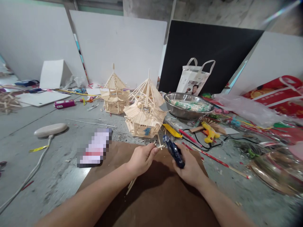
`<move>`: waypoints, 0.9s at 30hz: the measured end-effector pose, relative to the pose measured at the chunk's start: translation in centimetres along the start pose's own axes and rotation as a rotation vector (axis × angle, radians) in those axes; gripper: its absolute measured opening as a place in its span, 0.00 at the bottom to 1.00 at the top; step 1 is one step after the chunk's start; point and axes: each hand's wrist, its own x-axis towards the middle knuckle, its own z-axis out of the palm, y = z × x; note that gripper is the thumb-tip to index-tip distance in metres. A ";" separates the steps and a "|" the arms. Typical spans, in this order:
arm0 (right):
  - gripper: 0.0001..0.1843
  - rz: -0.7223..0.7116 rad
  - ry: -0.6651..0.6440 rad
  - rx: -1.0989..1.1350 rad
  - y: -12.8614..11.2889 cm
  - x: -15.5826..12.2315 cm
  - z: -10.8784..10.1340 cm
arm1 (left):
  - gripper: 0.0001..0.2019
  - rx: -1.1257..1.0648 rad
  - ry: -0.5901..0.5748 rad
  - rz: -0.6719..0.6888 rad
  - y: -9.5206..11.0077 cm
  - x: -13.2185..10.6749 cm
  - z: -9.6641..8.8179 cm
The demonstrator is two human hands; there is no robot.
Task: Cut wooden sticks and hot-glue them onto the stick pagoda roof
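Pinched in the fingers of my left hand [143,157] are thin wooden sticks [161,147], their tips crossing just beyond my thumb. More stick ends [130,186] show below the wrist. My right hand [189,165] is closed around a dark blue glue gun [174,151], slightly blurred, its front end near the stick tips but apart from them. Straight ahead stands a pavilion model [145,121] built of wooden sticks, with a small blue patch on its front. A second stick pavilion [115,91] stands behind it to the left.
Brown board [151,201] lies under my hands. Left are a phone [96,149] and a white power strip [50,130] with its cable. Right are a yellow glue gun [209,132], a yellow-handled cutter [172,130], a metal bowl [180,112] of packed sticks and a plastic basin [274,179].
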 end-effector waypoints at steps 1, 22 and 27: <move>0.29 -0.008 -0.024 -0.014 -0.1 0.0 0.2 | 0.17 0.005 0.003 0.009 0.0 0.0 0.0; 0.25 0.002 -0.111 -0.090 -0.8 0.0 -0.2 | 0.16 0.091 -0.056 0.068 0.3 -0.2 -0.1; 0.25 -0.001 -0.124 -0.094 -1.0 0.1 -0.2 | 0.16 0.081 -0.061 0.076 0.2 -0.2 0.0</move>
